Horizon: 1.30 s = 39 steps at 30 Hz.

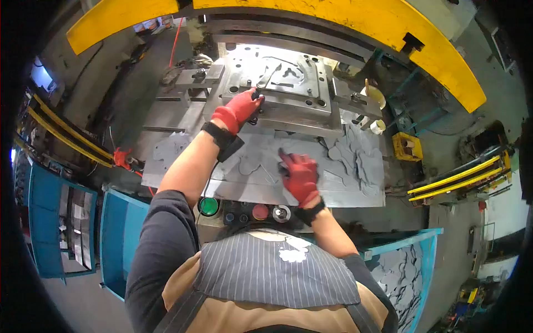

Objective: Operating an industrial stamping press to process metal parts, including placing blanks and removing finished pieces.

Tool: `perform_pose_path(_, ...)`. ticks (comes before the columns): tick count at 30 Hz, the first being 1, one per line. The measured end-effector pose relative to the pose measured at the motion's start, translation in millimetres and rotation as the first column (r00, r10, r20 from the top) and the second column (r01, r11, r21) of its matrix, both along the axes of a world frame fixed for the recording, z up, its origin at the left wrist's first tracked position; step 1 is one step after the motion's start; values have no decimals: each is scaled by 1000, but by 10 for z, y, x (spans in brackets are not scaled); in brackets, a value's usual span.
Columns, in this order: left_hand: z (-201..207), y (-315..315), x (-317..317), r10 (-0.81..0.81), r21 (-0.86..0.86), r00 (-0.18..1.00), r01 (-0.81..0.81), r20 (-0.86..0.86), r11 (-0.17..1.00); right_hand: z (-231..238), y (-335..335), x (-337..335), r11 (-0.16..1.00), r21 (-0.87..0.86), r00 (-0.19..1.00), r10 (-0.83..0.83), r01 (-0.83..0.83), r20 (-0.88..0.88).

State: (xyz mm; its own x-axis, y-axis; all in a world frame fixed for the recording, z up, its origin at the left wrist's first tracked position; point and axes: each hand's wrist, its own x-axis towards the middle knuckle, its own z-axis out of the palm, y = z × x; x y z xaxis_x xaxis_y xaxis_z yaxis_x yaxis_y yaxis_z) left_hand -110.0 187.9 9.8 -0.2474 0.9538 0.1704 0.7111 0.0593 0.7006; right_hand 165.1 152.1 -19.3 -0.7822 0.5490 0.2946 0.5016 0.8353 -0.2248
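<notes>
My left hand [239, 111], in a red glove, reaches to the front edge of the metal die [277, 105] in the press. Its fingers are closed at a dark spot; what they hold cannot be made out. Just beyond the fingertips, a slim grey metal piece [269, 75] lies across the die's top, which has holes and curved slots. My right hand [301, 176], also red-gloved, is over the grey metal table [327, 197], fingers apart and pointing forward, slightly blurred. Close to it are thin flat grey cut pieces [250, 164]; nothing shows in its grip.
More cut grey sheets [358, 155] pile up at the table's right. A yellow press beam [333, 8] arches overhead. Push buttons, including a green one [209, 206] and a red one [260, 211], sit before me. A blue bin [430, 261] of cut pieces stands lower right.
</notes>
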Motion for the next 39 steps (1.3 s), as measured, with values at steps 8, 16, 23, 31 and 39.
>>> perform_pose_path(8,-21,13,47,-21,3,956,21,292,1000,-358,28,1690,923,-257,825,-375,287,-423)
perform_pose_path(16,58,-11,256,-71,37,893,61,445,997,-545,103,2041,172,-698,85,-945,-695,-317)
perform_pose_path(23,-134,-20,210,-150,234,898,55,413,971,-551,133,1802,236,-662,49,-923,-711,-382)
perform_pose_path(31,284,205,136,-59,79,940,34,337,996,-639,191,1723,146,-666,123,-933,-732,-339)
perform_pose_path(39,44,379,111,-82,45,996,84,-46,995,-490,73,1690,216,-698,128,-905,-682,-405)
